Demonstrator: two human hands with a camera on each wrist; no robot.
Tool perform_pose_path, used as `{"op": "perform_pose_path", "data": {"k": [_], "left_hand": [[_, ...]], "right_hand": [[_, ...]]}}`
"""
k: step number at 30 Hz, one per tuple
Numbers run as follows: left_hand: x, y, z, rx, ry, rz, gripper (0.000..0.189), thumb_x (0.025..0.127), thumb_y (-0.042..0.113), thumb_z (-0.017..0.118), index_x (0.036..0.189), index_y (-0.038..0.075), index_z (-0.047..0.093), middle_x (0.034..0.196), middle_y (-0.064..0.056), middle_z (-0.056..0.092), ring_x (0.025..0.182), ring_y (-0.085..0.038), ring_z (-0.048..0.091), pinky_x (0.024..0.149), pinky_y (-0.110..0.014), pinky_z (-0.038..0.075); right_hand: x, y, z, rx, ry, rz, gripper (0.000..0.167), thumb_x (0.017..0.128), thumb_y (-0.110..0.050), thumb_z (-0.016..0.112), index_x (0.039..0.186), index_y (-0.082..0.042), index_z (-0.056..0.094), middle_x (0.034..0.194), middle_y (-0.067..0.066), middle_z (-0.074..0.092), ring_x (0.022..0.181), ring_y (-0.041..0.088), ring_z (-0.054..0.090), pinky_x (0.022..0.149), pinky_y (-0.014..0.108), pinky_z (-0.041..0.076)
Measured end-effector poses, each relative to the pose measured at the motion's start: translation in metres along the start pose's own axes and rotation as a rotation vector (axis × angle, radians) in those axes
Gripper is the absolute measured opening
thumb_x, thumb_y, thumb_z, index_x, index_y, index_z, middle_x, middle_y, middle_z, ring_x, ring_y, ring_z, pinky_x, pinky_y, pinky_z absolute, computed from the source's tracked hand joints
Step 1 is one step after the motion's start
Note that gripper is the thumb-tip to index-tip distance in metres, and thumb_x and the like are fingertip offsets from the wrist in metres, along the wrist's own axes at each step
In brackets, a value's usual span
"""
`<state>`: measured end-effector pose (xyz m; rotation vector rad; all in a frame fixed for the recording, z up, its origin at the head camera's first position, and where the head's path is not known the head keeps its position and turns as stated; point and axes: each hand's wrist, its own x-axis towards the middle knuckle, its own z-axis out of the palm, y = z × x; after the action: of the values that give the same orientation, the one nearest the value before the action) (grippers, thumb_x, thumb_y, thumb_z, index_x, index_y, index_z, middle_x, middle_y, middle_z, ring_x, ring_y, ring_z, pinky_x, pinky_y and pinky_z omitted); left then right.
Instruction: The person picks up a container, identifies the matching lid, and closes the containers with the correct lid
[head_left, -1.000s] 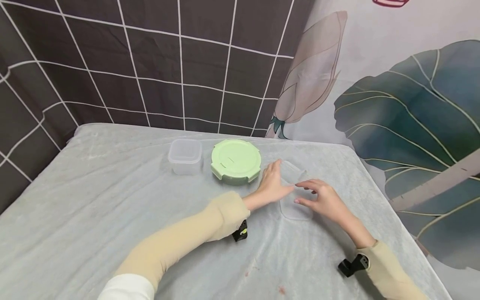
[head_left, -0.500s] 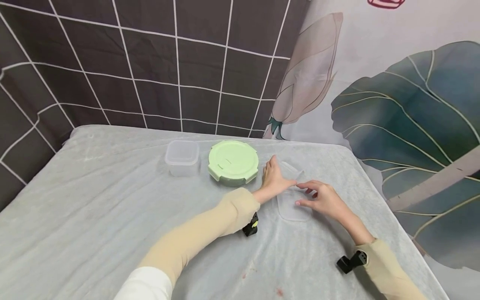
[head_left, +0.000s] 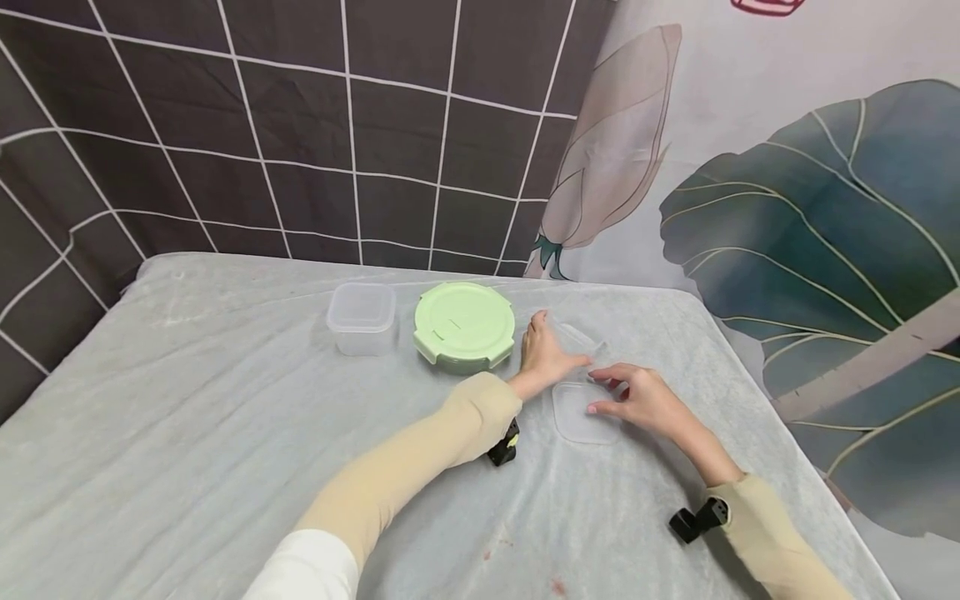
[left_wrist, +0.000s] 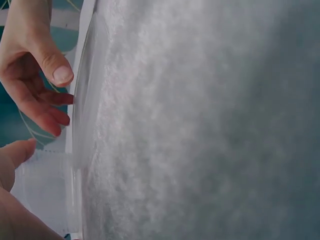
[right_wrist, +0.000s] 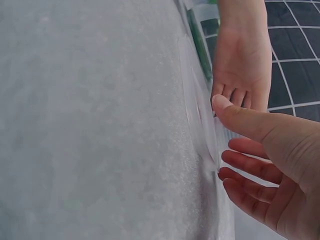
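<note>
In the head view my left hand (head_left: pixel 546 358) lies beside a clear plastic container (head_left: pixel 576 337). Its fingers run along the container's left side, and the thumb stretches across the front; whether they touch it is hard to tell. Closer to me, a clear square lid (head_left: pixel 581 421) lies flat on the cloth. Over the lid's right side is my right hand (head_left: pixel 637 400), fingers loosely bent and the thumb apart from them. Nothing shows in its grasp. In the left wrist view the container (left_wrist: pixel 45 190) stands behind the left thumb, and the lid (left_wrist: pixel 90 95) lies past it.
A round container with a green clip lid (head_left: pixel 465 321) stands left of my left hand. Farther left is a frosted square container (head_left: pixel 362 319) with its lid on. A grey cloth (head_left: pixel 262 433) covers the table. Dark checked fabric (head_left: pixel 300 125) hangs behind.
My left hand has shifted slightly relative to the container, with the thumb farther from the lid. The right hand stays nearly in place over the lid. The whole view drifts slightly left.
</note>
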<state>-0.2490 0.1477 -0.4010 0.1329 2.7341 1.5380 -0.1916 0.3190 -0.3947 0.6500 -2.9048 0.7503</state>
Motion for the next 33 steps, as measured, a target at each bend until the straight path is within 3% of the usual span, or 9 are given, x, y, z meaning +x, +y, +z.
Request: {"op": "perform_pose_path", "data": {"k": [14, 27, 33], "left_hand": [[0.0038, -0.0036, 0.0013, 0.011, 0.029, 0.023, 0.097, 0.065, 0.03, 0.089, 0.139, 0.004, 0.032, 0.133, -0.016, 0.049, 0.125, -0.029, 0.047, 0.107, -0.034, 0.039], [0.006, -0.0042, -0.0037, -0.007, -0.047, 0.032, 0.096, 0.069, 0.026, 0.086, 0.142, 0.003, 0.028, 0.14, -0.017, 0.044, 0.131, -0.03, 0.043, 0.111, -0.036, 0.037], [0.0065, -0.0005, 0.0009, -0.01, -0.031, 0.015, 0.103, 0.065, 0.03, 0.089, 0.141, 0.005, 0.026, 0.136, -0.017, 0.047, 0.128, -0.03, 0.043, 0.109, -0.035, 0.038]], "right_hand": [[0.0059, -0.0004, 0.0032, -0.013, -0.057, -0.03, 0.047, 0.07, -0.022, 0.085, 0.109, 0.0, 0.07, 0.095, 0.011, 0.072, 0.082, 0.019, 0.064, 0.065, 0.025, 0.055], [0.0053, 0.0001, -0.0003, -0.004, -0.093, -0.007, 0.049, 0.07, -0.022, 0.085, 0.112, -0.002, 0.07, 0.094, 0.005, 0.07, 0.085, 0.016, 0.063, 0.067, 0.024, 0.055], [0.0053, 0.001, -0.0043, -0.007, -0.099, -0.026, 0.044, 0.07, -0.022, 0.085, 0.107, -0.003, 0.071, 0.088, 0.001, 0.066, 0.078, 0.01, 0.059, 0.066, 0.024, 0.054]]}}
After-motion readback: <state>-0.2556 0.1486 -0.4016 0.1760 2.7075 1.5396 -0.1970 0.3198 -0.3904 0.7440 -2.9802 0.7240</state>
